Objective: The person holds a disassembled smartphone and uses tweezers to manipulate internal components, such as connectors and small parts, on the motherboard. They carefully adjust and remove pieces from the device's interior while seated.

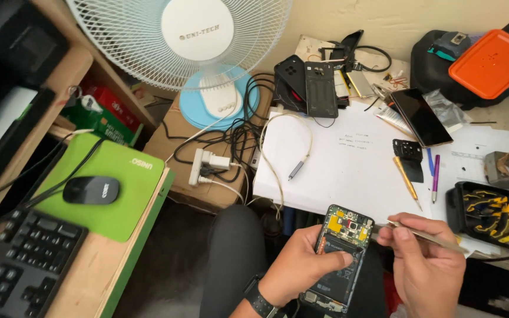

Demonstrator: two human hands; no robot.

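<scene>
My left hand (301, 266) grips an opened phone (341, 253) with its back cover off, so the circuit board and yellow flex parts show. The thumb lies across the middle of the phone. My right hand (425, 265) pinches a pair of slim metal tweezers (428, 237), with the tip at the phone's upper right corner. A dark watch sits on my left wrist. Both hands hover over my lap, at the near edge of a white sheet of paper (337, 171).
On the paper lie a white cable (293, 162), a yellow-handled tool (406, 181), a purple pen (435, 176), a dark phone (422, 116) and several phone backs (319, 88). A white fan (198, 47), power strip (207, 164), mouse (91, 189), keyboard (25, 265) and orange lid (491, 62) surround them.
</scene>
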